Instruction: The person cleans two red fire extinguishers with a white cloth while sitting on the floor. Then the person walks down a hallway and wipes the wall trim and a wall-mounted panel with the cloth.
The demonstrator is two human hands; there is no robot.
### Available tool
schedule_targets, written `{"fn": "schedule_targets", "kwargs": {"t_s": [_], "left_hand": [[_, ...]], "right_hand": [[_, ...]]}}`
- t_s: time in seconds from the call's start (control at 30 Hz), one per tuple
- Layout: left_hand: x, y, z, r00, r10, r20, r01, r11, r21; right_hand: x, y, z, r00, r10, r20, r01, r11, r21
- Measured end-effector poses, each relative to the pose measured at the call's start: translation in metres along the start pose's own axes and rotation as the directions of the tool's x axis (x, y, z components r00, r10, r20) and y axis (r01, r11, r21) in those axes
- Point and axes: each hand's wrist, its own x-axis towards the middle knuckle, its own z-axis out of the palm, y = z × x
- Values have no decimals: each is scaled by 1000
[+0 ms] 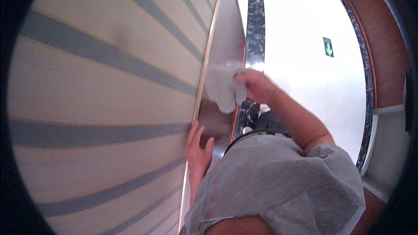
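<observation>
A pale cloth [222, 89], blurred and partly see-through, hangs from my right hand [261, 86]. It lies over or just in front of a dark, glossy wood panel [226, 32] on the lower wall; whether it touches the panel I cannot tell. Lower in the view, my left hand [197, 155] rests with spread fingers at the light trim strip [207, 55] that tops the panel. Nothing shows between its fingers. Past the trim runs striped wall covering [98, 99] in beige and grey.
Bright white floor [303, 13] with dark patterned stone borders [255, 16] runs along the wall. A green arrow sign [328, 47] is set in it. Reddish-brown panelling [388, 42] and a pale-framed opening [385, 140] stand on the opposite side. White shoes [264, 108] show beneath me.
</observation>
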Motion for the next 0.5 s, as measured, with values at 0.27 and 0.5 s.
{"fn": "schedule_targets", "kwargs": {"t_s": [0.27,0.5], "left_hand": [[17,19,17,995,-34,-89,2,940,-341],[45,32,47,996,36,83,25,771,-636]], "right_hand": [[-20,17,-4,947,253,197,-139,878,-458],[-30,6,-23,939,291,186,-189,884,-429]]}}
